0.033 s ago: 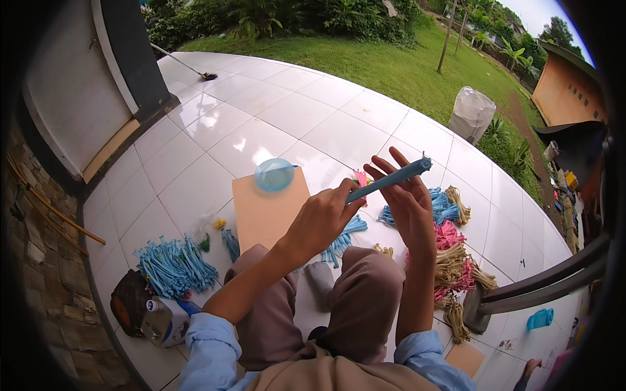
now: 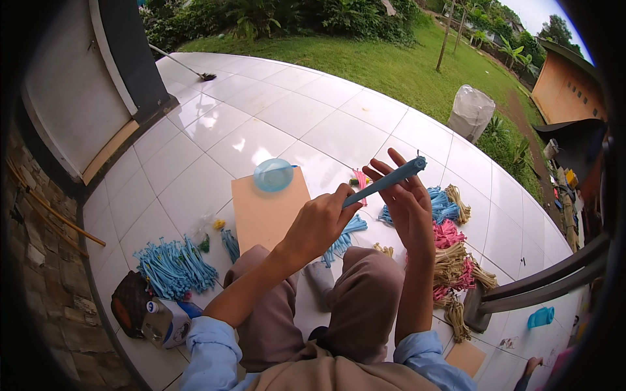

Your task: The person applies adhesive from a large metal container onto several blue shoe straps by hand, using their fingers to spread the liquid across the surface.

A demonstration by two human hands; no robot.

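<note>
A slim blue tube [image 2: 381, 184] with a frilled, knobbly far end slants up to the right above my knees. My left hand [image 2: 313, 228] pinches its lower end between thumb and fingers. Behind the upper part of the tube, my right hand [image 2: 412, 212] is open, its fingers spread, with the tube lying across them. Under my hands, thin blue strands [image 2: 347, 236] with knobbed ends lie on the floor. Beyond my left forearm is a tan board [image 2: 268, 218] with a translucent blue bowl [image 2: 274, 176] on its far edge.
A large blue strand pile [image 2: 175, 266] lies left, near a metal can [image 2: 166, 322] and a dark brown bag [image 2: 128, 305]. Right are blue [image 2: 443, 207], pink [image 2: 448, 233] and tan bundles [image 2: 448, 264], beside a dark post base [image 2: 478, 309]. Another person's hand [image 2: 533, 365] shows lower right.
Both hands and the blue tube have shifted slightly left. The grip looks the same. At the lower right, the other person's hand has moved a little.
</note>
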